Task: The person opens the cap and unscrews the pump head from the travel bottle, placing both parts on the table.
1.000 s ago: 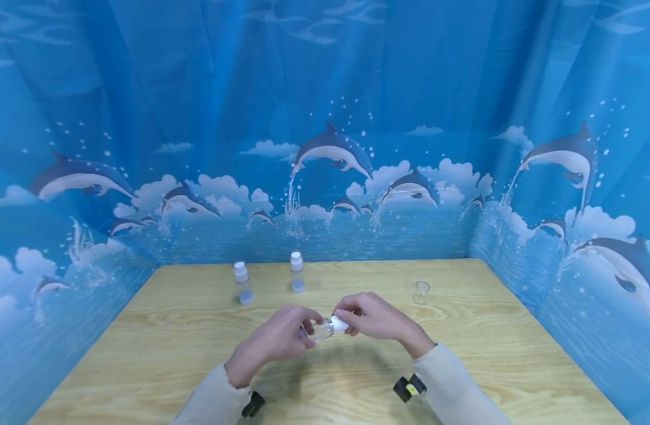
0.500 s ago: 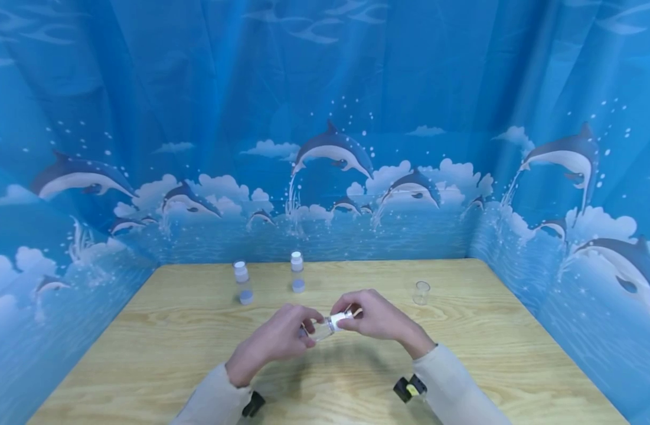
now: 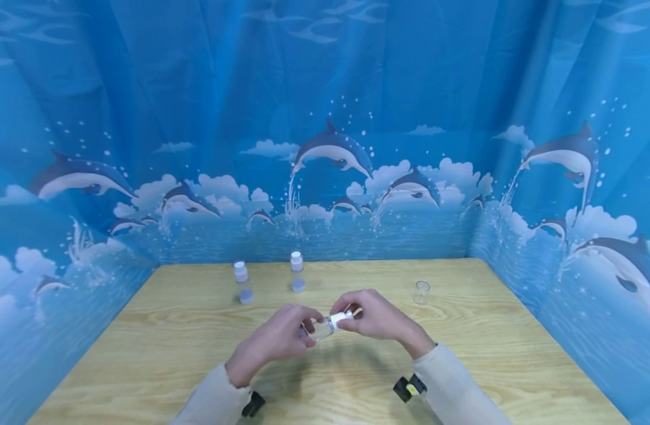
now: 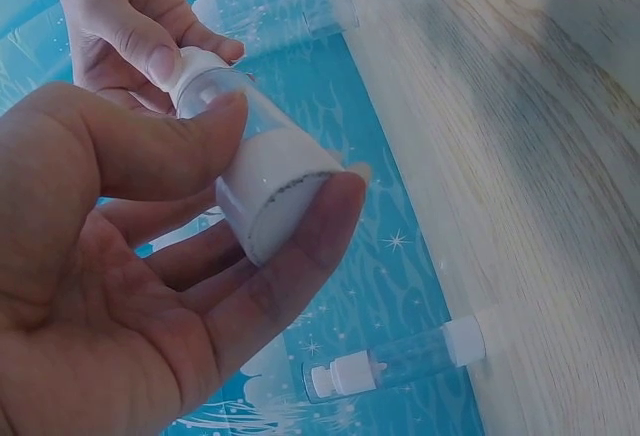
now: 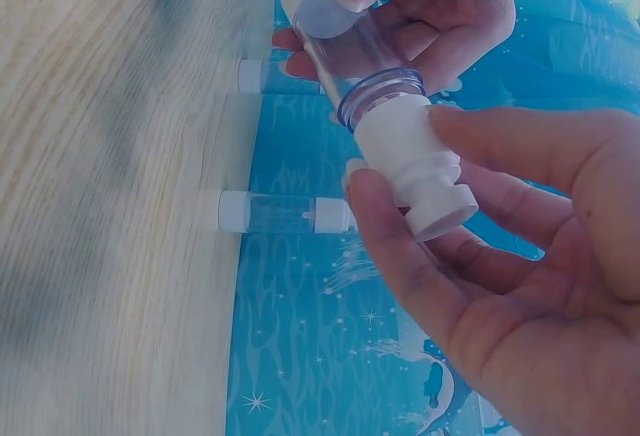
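Above the table, my two hands hold a small clear pump bottle tilted between them. My left hand grips its body near the white base, thumb on one side and fingers on the other. At the opposite end, my right hand pinches the white pump top between thumb and fingers. The pump top sits at the neck of the bottle, against a clear ring. In the right wrist view the pump's round nozzle end is uncovered, and the bottle's clear body looks empty.
Two similar bottles with white tops, a left one and a right one, stand toward the back of the wooden table. A small clear cap is at the back right. A blue dolphin curtain hangs behind.
My right fingers have shifted their hold on the pump top, showing more of its white collar and end than a second ago. My left hand stays put on the bottle.
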{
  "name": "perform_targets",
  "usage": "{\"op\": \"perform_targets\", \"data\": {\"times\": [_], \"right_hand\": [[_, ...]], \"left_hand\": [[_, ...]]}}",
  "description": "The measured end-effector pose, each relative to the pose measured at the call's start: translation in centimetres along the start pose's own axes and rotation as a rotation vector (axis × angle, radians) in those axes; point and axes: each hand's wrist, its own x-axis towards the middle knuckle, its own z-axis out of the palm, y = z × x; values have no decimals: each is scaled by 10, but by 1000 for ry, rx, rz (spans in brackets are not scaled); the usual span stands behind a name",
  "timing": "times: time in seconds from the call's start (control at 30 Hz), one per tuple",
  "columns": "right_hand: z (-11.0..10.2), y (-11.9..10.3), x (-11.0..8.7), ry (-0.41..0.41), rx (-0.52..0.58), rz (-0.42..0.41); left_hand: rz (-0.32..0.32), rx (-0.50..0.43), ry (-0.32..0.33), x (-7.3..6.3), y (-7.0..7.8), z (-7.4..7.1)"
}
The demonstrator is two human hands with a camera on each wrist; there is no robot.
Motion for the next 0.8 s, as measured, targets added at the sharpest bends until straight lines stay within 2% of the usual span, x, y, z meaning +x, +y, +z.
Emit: {"op": "perform_targets", "data": {"times": [0.63, 0.8], "right_hand": [[0, 1, -1, 13, -3, -31], [0, 3, -1, 16, 8, -16]], "left_hand": [[-1, 12, 3, 0, -1, -1], [-2, 12, 2, 0, -2, 0]]}}
